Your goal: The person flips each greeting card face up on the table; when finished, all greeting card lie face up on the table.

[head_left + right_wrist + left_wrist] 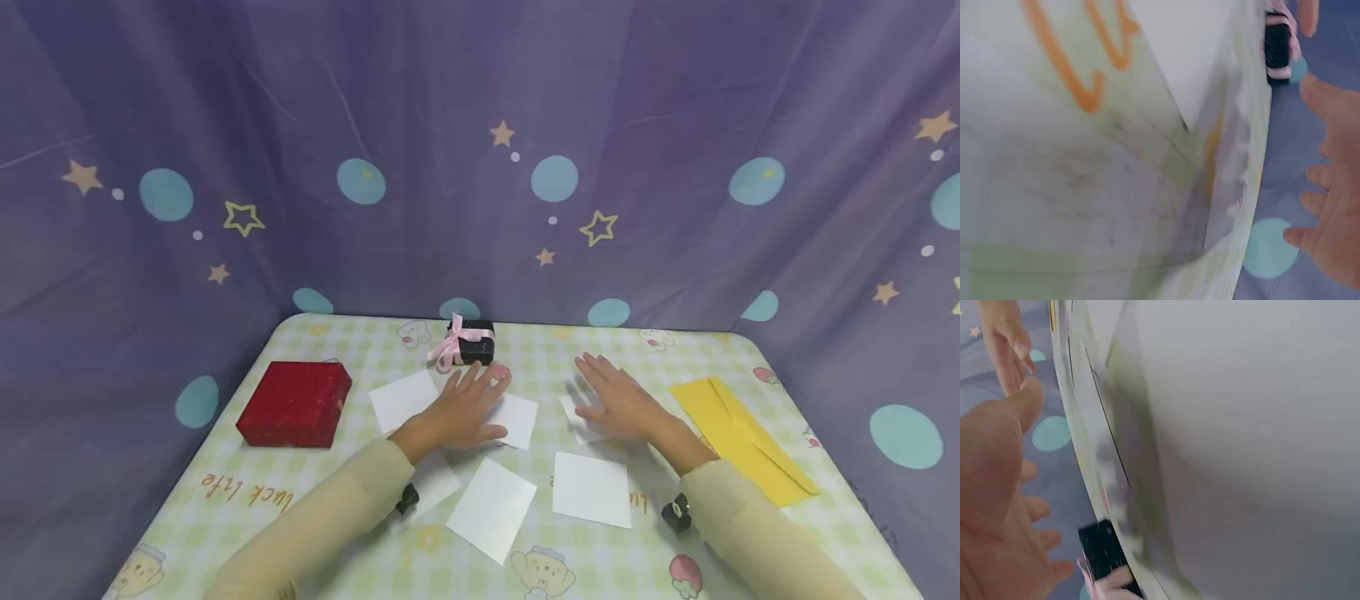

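Note:
My left hand (461, 412), fingers spread, hovers over the white cards left of centre, partly covering one white card (523, 421). In the left wrist view its palm faces down with a gap beneath, and nothing is held. My right hand (624, 406) is likewise above the table with straight fingers, over another white card (576, 427) that it half hides. A gap shows under it in the right wrist view too. Nearer the front lie a tilted white card (492, 510) and a squarer one (592, 490). More cards (401, 402) lie beside and under the left forearm.
A red box (296, 404) sits at the left. At the back, beyond my left fingertips, stands a small black box (476, 343) with a pink ribbon bow (450, 346). A yellow envelope (742, 437) lies by my right forearm. A purple curtain (480, 83) surrounds the checked tablecloth (337, 533).

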Available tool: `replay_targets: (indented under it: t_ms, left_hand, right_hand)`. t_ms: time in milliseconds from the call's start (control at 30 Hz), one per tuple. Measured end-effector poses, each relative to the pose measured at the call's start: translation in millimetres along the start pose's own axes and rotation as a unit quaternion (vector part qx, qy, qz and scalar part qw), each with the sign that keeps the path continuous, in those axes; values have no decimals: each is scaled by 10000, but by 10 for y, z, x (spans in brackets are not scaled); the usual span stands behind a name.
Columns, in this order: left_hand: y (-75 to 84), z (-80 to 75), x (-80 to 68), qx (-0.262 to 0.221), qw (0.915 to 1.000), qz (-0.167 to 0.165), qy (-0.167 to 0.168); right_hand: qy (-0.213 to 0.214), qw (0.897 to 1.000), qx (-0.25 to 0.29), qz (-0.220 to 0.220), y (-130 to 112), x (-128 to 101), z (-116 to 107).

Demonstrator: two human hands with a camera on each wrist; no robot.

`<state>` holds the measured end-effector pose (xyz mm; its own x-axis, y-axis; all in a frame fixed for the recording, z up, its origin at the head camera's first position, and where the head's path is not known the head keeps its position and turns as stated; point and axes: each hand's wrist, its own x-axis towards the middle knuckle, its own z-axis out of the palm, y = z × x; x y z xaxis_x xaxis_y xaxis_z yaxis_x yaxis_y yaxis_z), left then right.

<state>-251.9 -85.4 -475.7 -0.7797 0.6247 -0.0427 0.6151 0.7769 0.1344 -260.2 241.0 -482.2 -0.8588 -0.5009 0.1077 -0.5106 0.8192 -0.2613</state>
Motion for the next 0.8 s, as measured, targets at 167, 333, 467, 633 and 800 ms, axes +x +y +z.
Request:
replay_targets:
  t_ms: [167, 333, 467, 633, 800]
  left_hand:
    - [182, -10, 252, -81, 9990, 252, 350]
    - [384, 27, 471, -157, 9983, 281, 494]
    - [557, 84, 619, -11, 9989, 331, 345]
    - [733, 147, 757, 174, 9994, 243, 151]
    - [799, 197, 859, 194, 9998, 23, 24]
  right_hand:
    - [402, 9966, 672, 274, 233, 48, -102]
    - [499, 9873, 1347, 677, 512, 36, -117]
    - [162, 9803, 1747, 904, 702, -46, -102]
    - [-352, 9712, 2074, 1118, 823, -135, -34]
    - [-433, 9685, 2100, 1270, 847, -133, 23]
